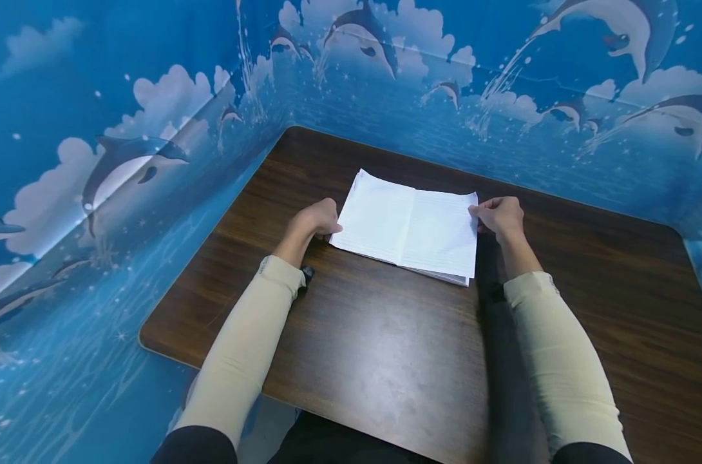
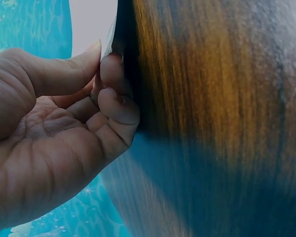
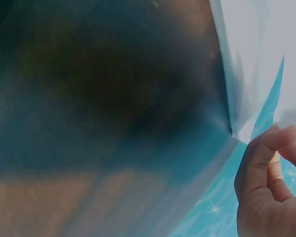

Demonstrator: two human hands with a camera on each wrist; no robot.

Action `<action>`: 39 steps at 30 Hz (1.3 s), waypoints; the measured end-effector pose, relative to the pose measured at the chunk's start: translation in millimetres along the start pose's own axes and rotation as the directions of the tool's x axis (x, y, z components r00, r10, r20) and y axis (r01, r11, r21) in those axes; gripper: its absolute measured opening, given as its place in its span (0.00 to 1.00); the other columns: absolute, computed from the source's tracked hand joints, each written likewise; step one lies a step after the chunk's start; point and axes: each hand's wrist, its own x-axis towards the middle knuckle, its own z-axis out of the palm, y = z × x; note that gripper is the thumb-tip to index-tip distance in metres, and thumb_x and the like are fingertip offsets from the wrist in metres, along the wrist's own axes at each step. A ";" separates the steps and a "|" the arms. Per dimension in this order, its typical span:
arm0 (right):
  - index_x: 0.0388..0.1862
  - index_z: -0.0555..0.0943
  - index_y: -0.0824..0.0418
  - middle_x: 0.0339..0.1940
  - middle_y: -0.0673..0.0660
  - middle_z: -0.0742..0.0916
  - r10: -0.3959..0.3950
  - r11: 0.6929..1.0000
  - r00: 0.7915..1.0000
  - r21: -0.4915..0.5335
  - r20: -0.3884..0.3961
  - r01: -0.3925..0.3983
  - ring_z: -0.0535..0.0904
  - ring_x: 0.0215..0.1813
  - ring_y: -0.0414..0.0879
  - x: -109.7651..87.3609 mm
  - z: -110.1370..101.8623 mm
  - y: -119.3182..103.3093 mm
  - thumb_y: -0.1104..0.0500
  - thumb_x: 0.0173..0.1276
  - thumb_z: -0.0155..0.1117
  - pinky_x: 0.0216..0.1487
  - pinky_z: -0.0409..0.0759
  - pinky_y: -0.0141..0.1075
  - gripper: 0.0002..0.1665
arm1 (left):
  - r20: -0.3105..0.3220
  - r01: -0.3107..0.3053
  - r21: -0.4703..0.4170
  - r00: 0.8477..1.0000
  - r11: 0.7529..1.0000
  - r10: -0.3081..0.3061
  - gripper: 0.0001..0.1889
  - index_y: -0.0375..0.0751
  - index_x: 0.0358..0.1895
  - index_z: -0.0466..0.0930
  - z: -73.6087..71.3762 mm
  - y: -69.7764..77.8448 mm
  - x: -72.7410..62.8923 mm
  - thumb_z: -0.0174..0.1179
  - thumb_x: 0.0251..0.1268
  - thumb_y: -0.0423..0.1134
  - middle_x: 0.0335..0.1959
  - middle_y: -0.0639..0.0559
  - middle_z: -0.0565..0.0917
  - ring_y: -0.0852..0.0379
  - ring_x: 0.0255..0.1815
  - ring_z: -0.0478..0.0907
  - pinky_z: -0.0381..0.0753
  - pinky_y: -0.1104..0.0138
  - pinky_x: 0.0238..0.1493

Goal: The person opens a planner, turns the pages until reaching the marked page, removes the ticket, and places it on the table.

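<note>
I have an open white paper notebook with faintly ruled pages toward the far side of the table, its centre fold running away from me and its lower sheets peeking out under the near right edge; I can't tell whether all of it rests on the tabletop. On my left, the left hand pinches the notebook's edge close to the near left corner, thumb above and curled fingers beneath; on my right, the right hand pinches paper between thumb and fingertips on the right edge, near the far corner, and the right wrist view shows a gap between that sheet and the pages beside it. Under everything I see the dark brown wood-grain table with rounded corners, a bright patch of glare on its near part; over it reach two pale cream sleeves ending in black; behind and to the left hangs a blue backdrop printed with dolphins, clouds and water.
</note>
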 end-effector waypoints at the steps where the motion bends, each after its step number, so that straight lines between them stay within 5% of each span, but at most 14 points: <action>1: 0.54 0.84 0.64 0.52 0.61 0.83 -0.014 1.000 1.000 0.004 -0.003 0.014 0.83 0.32 0.40 -0.4 -1.5 -2.0 0.50 0.79 0.69 0.38 0.84 0.28 0.19 | -0.002 0.000 0.003 1.000 1.000 0.000 0.18 0.34 0.28 0.79 -0.7 0.0 0.2 0.54 0.84 0.35 0.24 0.46 0.80 0.53 0.27 0.75 0.76 0.63 0.35; 12: 0.53 0.86 0.65 0.38 0.56 0.86 -0.057 0.998 0.998 0.006 -0.016 0.057 0.83 0.28 0.40 -8.0 -13.5 -18.0 0.50 0.78 0.71 0.48 0.89 0.39 0.20 | -0.006 -0.017 0.026 1.000 1.000 0.017 0.20 0.36 0.25 0.78 -1.3 0.8 4.8 0.53 0.85 0.34 0.22 0.48 0.81 0.54 0.26 0.75 0.76 0.64 0.33; 21: 0.50 0.86 0.66 0.33 0.54 0.86 -0.097 0.995 0.995 0.029 -0.014 0.097 0.87 0.30 0.44 -13.9 -20.0 -38.5 0.49 0.75 0.74 0.41 0.89 0.36 0.20 | 0.003 0.009 0.038 1.000 0.999 -0.009 0.18 0.34 0.31 0.80 -1.4 1.2 1.1 0.53 0.85 0.36 0.24 0.47 0.82 0.53 0.28 0.77 0.77 0.64 0.36; 39: 0.48 0.86 0.66 0.22 0.48 0.84 -0.167 0.985 0.986 0.051 0.009 0.166 0.86 0.21 0.39 -22.5 -20.1 -89.2 0.52 0.75 0.73 0.28 0.85 0.30 0.17 | -0.016 -0.027 0.042 0.999 0.999 0.028 0.23 0.38 0.22 0.77 1.6 -4.5 1.4 0.53 0.85 0.35 0.22 0.49 0.81 0.55 0.26 0.75 0.74 0.64 0.34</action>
